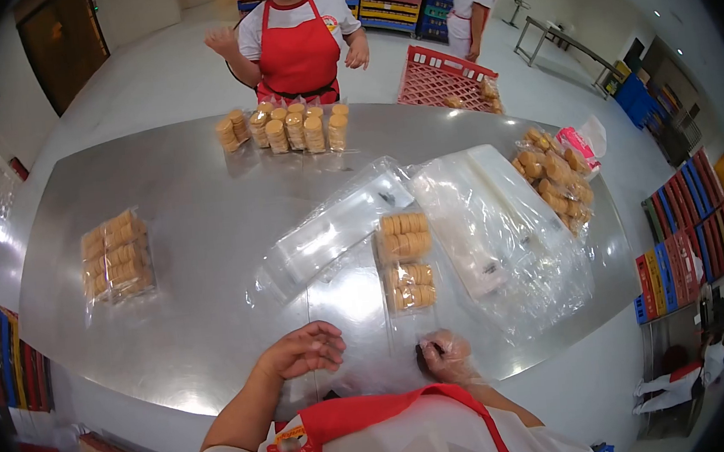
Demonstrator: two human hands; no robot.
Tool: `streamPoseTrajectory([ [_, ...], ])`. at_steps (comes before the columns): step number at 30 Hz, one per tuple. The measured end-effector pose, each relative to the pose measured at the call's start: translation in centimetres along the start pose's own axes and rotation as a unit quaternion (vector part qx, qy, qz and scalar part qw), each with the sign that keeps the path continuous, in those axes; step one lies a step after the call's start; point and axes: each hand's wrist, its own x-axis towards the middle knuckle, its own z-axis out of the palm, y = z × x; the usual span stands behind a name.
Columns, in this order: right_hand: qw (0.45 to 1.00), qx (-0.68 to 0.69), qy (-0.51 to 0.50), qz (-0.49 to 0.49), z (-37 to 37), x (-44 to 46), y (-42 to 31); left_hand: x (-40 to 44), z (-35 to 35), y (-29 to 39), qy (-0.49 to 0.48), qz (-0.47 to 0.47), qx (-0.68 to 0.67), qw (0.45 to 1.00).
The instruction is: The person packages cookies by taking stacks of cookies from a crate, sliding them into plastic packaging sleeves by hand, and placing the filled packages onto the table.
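Note:
My left hand (306, 351) is bare and hovers over the near edge of the steel table, fingers apart, holding nothing. My right hand (446, 356), in a clear plastic glove, has its fingers curled round something dark that I cannot make out. Just beyond it lies a clear bag of round biscuits (407, 261), in two groups one behind the other. Right of that bag is a large pile of clear plastic bags (492, 222). More flat clear plastic (327, 229) lies to its left. Another packed bag of biscuits (117, 256) is at the table's left.
Across the steel table (193, 190), a person in a red apron (297, 45) stands behind several biscuit packs (292, 128). Loose biscuit packs (556, 174) are heaped at the right edge. A red crate (444, 79) is beyond the far edge, near another person (472, 6).

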Motion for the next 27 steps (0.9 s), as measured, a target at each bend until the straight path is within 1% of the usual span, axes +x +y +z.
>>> streamPoseTrajectory([
  [2,1.000,-0.021,-0.008,0.008,0.5,-0.2,0.8,0.0,-0.1,0.0,-0.007,0.002,0.001,1.000],
  [8,0.998,-0.031,0.035,-0.038,1.1,-0.5,1.6,0.1,-0.1,-0.1,-0.017,0.000,0.008,1.000],
  [11,0.998,-0.037,0.037,-0.045,1.1,-0.4,1.5,0.1,-0.1,-0.1,-0.022,-0.002,0.008,1.000],
  [20,0.998,-0.035,0.027,-0.043,1.1,-0.4,1.4,0.2,0.0,0.1,-0.022,-0.007,0.003,1.000],
  [27,0.997,-0.041,0.044,-0.045,1.1,-0.4,1.1,0.2,0.0,0.1,-0.022,-0.005,0.000,1.000],
])
